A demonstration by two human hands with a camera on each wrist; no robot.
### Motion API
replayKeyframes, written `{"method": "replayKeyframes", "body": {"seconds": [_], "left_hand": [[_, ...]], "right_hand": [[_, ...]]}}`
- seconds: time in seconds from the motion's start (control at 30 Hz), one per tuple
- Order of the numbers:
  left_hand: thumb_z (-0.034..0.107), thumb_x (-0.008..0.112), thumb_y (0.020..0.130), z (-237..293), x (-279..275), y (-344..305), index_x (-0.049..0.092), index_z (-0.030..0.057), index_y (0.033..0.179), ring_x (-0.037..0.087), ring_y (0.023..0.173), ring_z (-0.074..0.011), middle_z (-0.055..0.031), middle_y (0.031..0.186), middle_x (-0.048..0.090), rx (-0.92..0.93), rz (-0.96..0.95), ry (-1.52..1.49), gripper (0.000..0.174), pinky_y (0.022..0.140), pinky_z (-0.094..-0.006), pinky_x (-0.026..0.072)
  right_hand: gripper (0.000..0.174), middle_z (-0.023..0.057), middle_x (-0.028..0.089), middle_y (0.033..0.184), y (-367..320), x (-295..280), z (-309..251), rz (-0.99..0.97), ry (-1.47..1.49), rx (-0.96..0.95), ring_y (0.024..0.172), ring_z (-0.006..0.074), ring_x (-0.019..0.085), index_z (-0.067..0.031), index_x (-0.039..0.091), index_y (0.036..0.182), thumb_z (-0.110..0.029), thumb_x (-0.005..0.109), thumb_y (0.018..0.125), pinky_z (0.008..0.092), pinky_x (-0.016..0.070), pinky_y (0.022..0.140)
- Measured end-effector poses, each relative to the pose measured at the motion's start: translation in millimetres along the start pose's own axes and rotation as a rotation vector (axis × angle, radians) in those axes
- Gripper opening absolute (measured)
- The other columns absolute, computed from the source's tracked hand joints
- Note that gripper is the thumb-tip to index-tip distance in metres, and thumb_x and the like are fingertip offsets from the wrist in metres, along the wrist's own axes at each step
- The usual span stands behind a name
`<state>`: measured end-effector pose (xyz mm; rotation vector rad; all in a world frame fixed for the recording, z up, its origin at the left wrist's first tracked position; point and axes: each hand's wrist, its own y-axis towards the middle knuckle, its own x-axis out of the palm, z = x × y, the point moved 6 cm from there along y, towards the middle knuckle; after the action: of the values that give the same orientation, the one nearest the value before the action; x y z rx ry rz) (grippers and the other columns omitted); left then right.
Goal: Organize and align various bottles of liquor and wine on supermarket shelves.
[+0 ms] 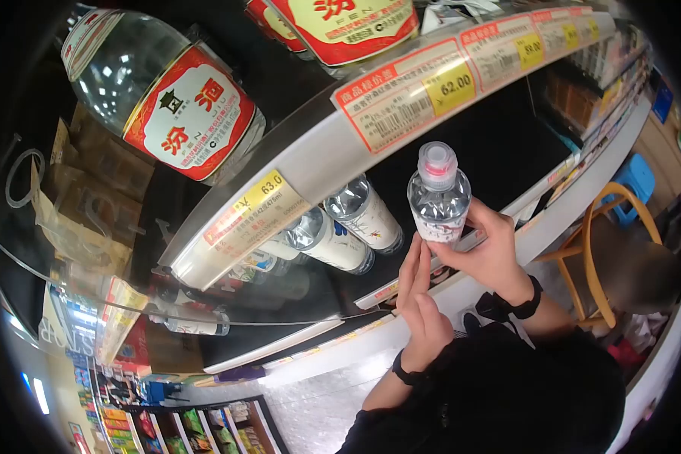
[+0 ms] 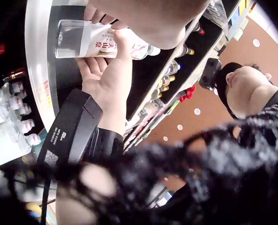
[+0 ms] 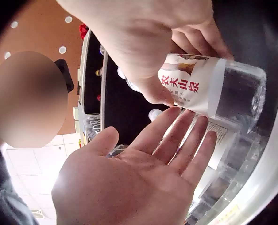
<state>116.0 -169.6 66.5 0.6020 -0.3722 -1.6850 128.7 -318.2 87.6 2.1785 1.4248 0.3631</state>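
Observation:
A clear water bottle [image 1: 440,206] with a pinkish cap and a white label stands out before the shelf in the head view. My right hand [image 1: 495,253] grips its lower part, thumb on one side and fingers on the other. Below it is my left hand [image 1: 424,321], its straight fingers reaching up to the bottle's base. The right wrist view shows red characters on the bottle [image 3: 195,86], my right hand [image 3: 143,42] round it and my left hand [image 3: 134,183] palm up, fingertips close by. In the left wrist view my left hand [image 2: 148,18] partly covers the bottle [image 2: 96,40].
A curved shelf edge [image 1: 303,178] with price tags runs across, with a large red-labelled bottle [image 1: 181,106] above it. Several smaller bottles lie beneath, among them a white-labelled one [image 1: 371,219]. A wooden chair [image 1: 583,257] and blue stool [image 1: 635,181] stand right; snack shelves [image 1: 197,431] are lower left.

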Motion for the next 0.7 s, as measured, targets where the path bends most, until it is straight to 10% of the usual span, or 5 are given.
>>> {"method": "replayKeyframes", "body": {"seconds": [0.5, 0.7], "left_hand": [[0.035, 0.029, 0.109, -28.3, 9.1, 19.0, 0.041, -0.0121, 0.147, 0.03, 0.149, -0.0437, -0.0305, 0.162, 0.023, -0.174, -0.057, -0.04, 0.062, 0.117, -0.0421, 0.0306], [0.028, 0.046, 0.106, -28.8, 6.8, 16.6, 0.05, -0.0042, 0.144, 0.055, 0.129, -0.0354, -0.0253, 0.155, 0.041, -0.254, 0.041, -0.111, 0.05, 0.106, -0.0388, 0.0433]], "right_hand": [[0.07, 0.0169, 0.072, 0.115, 48.1, 40.2, 45.3, -0.159, 0.047, 0.134, 0.109, 0.0203, 0.069, 0.0081, 0.051, 0.138, -0.004, 0.083, 0.077, 0.0354, 0.0557, 0.095], [0.052, 0.022, 0.072, 0.101, 67.6, 56.3, 61.7, -0.248, -0.156, 0.081, 0.094, 0.0287, 0.074, 0.005, 0.056, 0.122, -0.018, 0.081, 0.083, 0.0353, 0.0563, 0.078]]}}
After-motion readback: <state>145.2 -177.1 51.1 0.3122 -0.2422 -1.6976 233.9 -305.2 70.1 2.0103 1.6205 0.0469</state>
